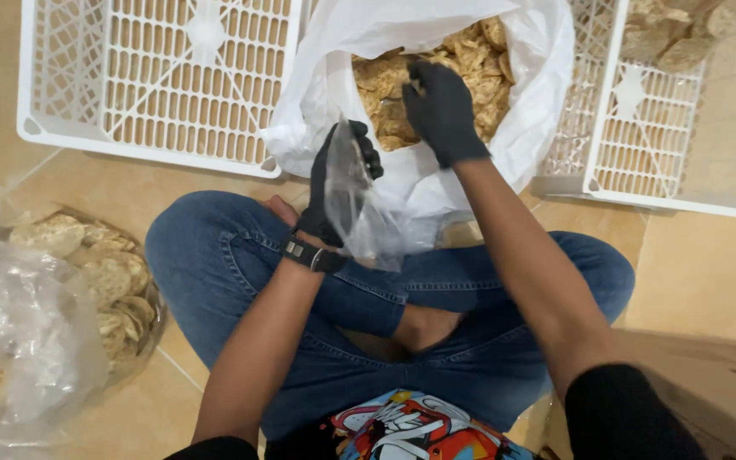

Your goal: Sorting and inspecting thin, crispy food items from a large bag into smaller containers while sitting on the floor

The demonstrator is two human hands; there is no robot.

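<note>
I sit cross-legged on a tiled floor in blue jeans. My left hand [340,183], in a black glove with a dark watch at the wrist, holds a small clear plastic bag [359,217] upright in front of me. My right hand [442,109], also gloved in black, reaches into a large white plastic bag [530,111] full of tan round crackers [479,51] and closes on some of them.
A white plastic crate [155,77] lies at the upper left and another white crate [649,128] with crackers in it at the upper right. At the left are filled clear bags of crackers [87,273]. A brown cardboard surface [709,383] is at the lower right.
</note>
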